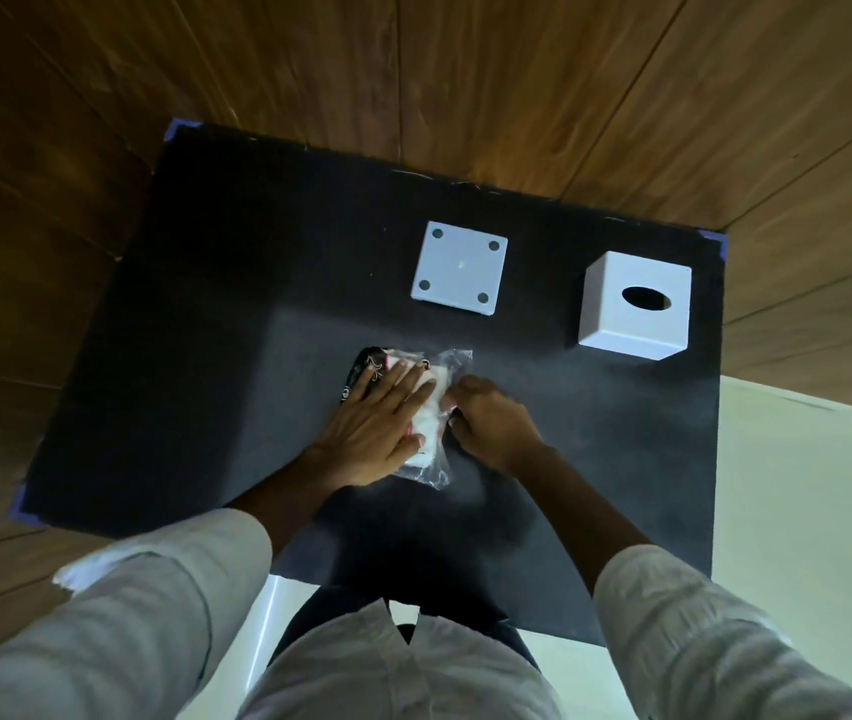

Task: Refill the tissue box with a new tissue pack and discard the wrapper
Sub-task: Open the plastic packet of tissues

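Standing at the near edge of a black table (pixel 164 356), a person in pale sleeves (pixel 154 589) reaches forward with both arms. Left hand (pixel 377 428): fingers spread and laid flat, pressing the tissue pack (pixel 426 423) down onto the table. Right hand (pixel 491 426): fingers curled, apparently pinching the clear wrapper (pixel 452 361) at the pack's right side; the exact grip is hidden by the knuckles.

The pack lies directly between the two hands, touching both, near the middle of the table. Its long axis runs from near-right to far-left, with a dark printed end at the far left and loose clear film at the far right and near corners. White tissue shows through the film beside the left thumb.

Farther off stand the two parts of the tissue box. The base (pixel 459 269) lies underside up, four round pads showing, straight beyond the pack. The cover (pixel 634 306) sits to the right of it, oval slot facing up, well apart from the base.

Judgement: the wrapper is being opened. The cover lies on the right hand's side, so that hand is the nearer one for reaching it.
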